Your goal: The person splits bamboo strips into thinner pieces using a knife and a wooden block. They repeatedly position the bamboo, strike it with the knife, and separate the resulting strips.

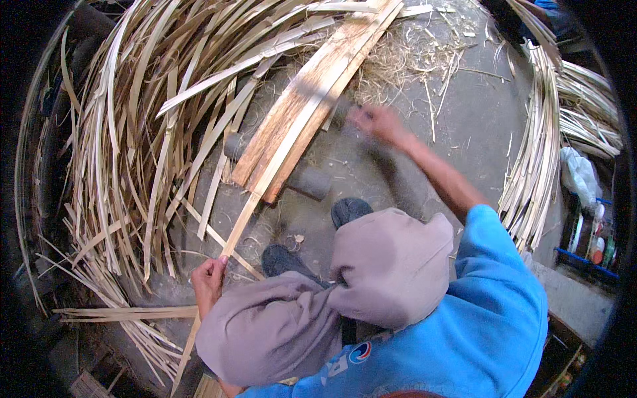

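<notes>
My left hand (pixel 208 282) is closed around a long, pale bamboo strip (pixel 243 224). From there the strip runs up along a rough brown wooden board (pixel 267 142), and its other end trails down past my left leg. My right hand (pixel 377 124), raised just right of the board, grips a knife (pixel 317 94). Motion smears the dark blade, which lies across the board and strip; I cannot tell whether it touches them.
A big heap of loose strips (pixel 123 132) curves along the left. Curly shavings (pixel 411 56) litter the floor beyond the board. Bundled strips (pixel 536 156) lie at right, near a white plastic bag (pixel 578 176) and a blue rack of bottles (pixel 590 249). A dark cylinder (pixel 309 184) sits under the board.
</notes>
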{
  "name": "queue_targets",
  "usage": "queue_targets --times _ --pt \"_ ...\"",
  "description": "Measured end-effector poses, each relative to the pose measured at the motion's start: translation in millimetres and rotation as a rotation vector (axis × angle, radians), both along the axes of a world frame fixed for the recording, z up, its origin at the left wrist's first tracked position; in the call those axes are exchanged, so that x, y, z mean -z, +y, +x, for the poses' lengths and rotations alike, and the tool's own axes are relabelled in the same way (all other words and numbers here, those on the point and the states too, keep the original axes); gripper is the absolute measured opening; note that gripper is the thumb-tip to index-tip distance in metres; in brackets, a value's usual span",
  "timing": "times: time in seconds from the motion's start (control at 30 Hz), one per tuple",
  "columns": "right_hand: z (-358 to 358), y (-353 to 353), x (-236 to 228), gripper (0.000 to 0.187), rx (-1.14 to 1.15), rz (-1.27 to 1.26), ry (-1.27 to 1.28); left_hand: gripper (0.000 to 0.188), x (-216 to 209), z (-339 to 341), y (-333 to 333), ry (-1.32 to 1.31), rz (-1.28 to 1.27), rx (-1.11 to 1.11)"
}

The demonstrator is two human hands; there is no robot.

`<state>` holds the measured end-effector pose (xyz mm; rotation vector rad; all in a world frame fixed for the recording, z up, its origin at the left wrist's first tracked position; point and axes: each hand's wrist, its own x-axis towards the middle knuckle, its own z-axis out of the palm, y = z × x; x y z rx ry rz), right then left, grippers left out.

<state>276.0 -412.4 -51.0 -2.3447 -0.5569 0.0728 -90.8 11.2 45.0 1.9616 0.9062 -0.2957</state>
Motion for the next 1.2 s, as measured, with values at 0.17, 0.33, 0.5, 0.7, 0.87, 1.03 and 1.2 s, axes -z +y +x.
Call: queue_targets --times 0.17,0.33,0.5,0.7,0.87,1.03,1.2 --pt "118 -72 -21 0.078 0.527 -0.31 0.237 0.027 1 16 2 0.074 -0.046 0.025" --pt "1 29 -40 0.075 0.214 -0.014 0.4 0.041 34 56 -42 -0.381 0.346 0.347" --pt "-135 88 -38 0.055 -0.217 -0.122 0.2 0.029 26 86 -49 -0.295 0.522 0.422" --pt "-60 32 -33 0.052 0.03 -0.058 0.061 0.027 10 98 -42 -0.217 0.41 0.448" --pt "20 -10 -33 0.057 0.425 -0.168 0.237 0.031 4 105 -43 -0.231 0.351 0.411" --pt "-45 45 -18 0.067 -0.084 -0.093 0.046 0.034 -9 70 -20 -0.1 0.259 0.339" --pt "90 -63 -6 0.075 0.467 -0.164 0.161 0.033 -1 23 15 -0.125 0.298 0.377"
